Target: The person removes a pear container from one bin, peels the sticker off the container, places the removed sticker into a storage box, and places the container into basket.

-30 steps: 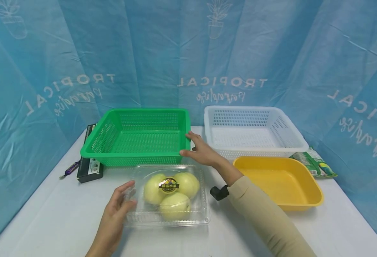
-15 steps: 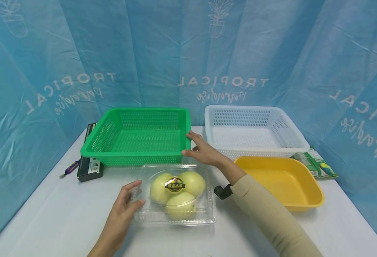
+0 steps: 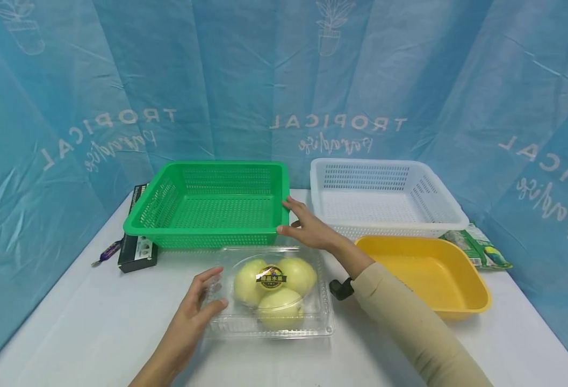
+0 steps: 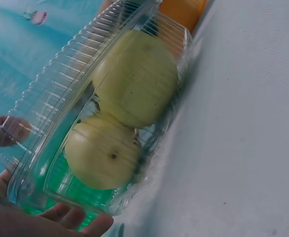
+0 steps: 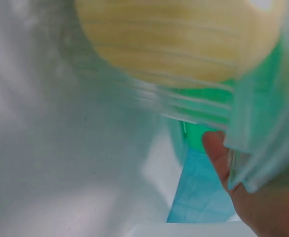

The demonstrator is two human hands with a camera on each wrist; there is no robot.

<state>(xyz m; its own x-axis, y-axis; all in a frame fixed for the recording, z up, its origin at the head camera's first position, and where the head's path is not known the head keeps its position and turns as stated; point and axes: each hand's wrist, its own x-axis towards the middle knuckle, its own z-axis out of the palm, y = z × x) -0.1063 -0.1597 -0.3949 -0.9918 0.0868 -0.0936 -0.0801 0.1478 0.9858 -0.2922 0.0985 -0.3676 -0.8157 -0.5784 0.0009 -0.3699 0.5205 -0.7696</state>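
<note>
A clear plastic fruit box (image 3: pixel 216 325) with a dark gold-printed label lies near me in the head view. Inside are three pale yellow-green round fruits, apples by their look (image 4: pixel 137 79). My left hand (image 3: pixel 192 317) grips the box's left end between thumb and fingers. In the left wrist view its fingers (image 4: pixel 97 226) reach around the box's lower edge. My right hand (image 3: pixel 308 228) reaches past the box to the green basket (image 3: pixel 206 239), fingers extended, fingertips at its right rim. In the right wrist view the box partly covers this hand (image 5: pixel 258 210).
A white basket (image 3: pixel 385 228) stands at the back right, with a yellow tub (image 3: pixel 424 269) in front of it. A green packet (image 3: pixel 479 250) lies beyond them. Left of the green basket are a black box (image 3: pixel 136 258) and a small purple-wrapped sweet (image 3: pixel 107 252). A blue curtain (image 3: pixel 235 80) hangs behind.
The fruit box and my left hand have slid to the right along the front of the green basket. My right hand stays at the basket's right rim.
</note>
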